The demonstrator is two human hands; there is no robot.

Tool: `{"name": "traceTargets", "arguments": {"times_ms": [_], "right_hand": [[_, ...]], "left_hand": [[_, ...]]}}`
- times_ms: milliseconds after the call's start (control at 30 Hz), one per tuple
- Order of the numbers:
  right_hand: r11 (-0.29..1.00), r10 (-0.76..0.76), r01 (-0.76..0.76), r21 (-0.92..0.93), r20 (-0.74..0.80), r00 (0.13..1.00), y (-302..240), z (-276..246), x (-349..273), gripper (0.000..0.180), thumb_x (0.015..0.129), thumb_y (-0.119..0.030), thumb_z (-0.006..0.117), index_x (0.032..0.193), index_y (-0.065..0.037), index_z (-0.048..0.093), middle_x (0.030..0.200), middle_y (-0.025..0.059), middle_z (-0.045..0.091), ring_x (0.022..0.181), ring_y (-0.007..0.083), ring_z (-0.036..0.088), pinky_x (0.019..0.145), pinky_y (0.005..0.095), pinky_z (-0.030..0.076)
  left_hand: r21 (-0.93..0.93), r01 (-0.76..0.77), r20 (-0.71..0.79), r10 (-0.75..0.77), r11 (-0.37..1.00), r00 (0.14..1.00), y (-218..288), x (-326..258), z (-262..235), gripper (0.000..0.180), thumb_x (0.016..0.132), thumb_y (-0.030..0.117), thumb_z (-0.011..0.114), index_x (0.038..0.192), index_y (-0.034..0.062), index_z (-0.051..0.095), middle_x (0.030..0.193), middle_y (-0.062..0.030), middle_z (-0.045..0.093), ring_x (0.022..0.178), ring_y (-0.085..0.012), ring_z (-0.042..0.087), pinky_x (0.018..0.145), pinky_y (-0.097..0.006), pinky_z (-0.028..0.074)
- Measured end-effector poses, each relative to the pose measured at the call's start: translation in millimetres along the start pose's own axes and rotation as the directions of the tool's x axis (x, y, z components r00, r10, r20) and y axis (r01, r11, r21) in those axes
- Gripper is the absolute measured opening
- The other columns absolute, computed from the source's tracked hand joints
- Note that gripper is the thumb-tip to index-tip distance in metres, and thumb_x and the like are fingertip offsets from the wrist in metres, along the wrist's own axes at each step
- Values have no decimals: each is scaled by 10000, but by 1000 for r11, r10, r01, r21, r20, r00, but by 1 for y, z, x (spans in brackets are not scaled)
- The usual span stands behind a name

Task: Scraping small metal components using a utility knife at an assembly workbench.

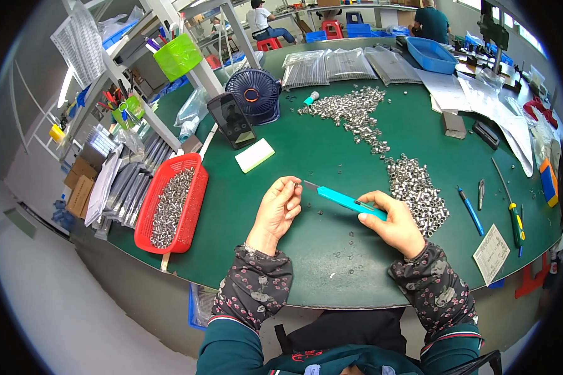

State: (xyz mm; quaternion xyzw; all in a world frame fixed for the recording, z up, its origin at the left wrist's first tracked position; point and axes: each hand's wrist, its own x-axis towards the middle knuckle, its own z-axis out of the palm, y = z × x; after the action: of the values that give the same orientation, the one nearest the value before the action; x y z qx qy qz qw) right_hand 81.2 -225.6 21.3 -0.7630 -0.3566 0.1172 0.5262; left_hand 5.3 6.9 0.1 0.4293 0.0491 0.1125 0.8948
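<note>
My right hand (391, 220) is closed round a teal utility knife (347, 199), its blade pointing left. The blade's tip reaches the fingertips of my left hand (278, 206), which pinch a small metal ring (297, 185), partly hidden by the fingers. Just right of the knife lies a dense pile of short metal sleeves (416, 194). Farther back spreads a looser heap of similar metal parts (350, 109). To the left, a red plastic basket (201, 194) holds many more of them. Tiny dark rings (351, 253) are scattered on the green tabletop (319, 281) near my hands.
A phone (231, 122) leans before a dark blue fan (253, 94), beside a sticky-note pad (254, 155). On the right lie a blue pen-like tool (470, 211), a screwdriver (516, 222) and a paper card (491, 255). Plastic-bagged parts (350, 64) and a blue tray (431, 56) stand at the back.
</note>
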Motion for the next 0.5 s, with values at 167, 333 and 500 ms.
{"name": "traceTargets", "arguments": {"times_ms": [167, 333, 500], "right_hand": [[999, -32, 32, -4, -7, 999, 0, 3, 0, 280, 701, -204, 620, 935, -64, 555, 548, 63, 525, 489, 122, 499, 482, 264, 396], [1000, -18, 18, 8, -12, 1000, 4, 4, -1, 279, 699, -200, 624, 933, -63, 556, 541, 64, 523, 481, 125, 500, 478, 263, 394], [1000, -23, 23, -6, -11, 1000, 3, 4, -1, 275, 700, -199, 624, 931, -63, 557, 542, 66, 528, 478, 125, 500, 476, 265, 393]], "left_hand": [[-22, 11, 33, -10, 1000, 999, -1, -2, 3, 132, 850, 149, 481, 925, 47, 514, 760, -21, 492, 496, -35, 362, 359, -144, 265], [153, -37, -55, 46, 987, 997, 0, -3, 12, 127, 851, 127, 473, 935, 42, 514, 772, -23, 505, 513, -32, 384, 359, -137, 278], [203, -40, -60, 53, 978, 997, -1, -4, 9, 127, 834, 106, 498, 941, 38, 508, 783, -22, 514, 522, -33, 392, 362, -136, 282]]}}
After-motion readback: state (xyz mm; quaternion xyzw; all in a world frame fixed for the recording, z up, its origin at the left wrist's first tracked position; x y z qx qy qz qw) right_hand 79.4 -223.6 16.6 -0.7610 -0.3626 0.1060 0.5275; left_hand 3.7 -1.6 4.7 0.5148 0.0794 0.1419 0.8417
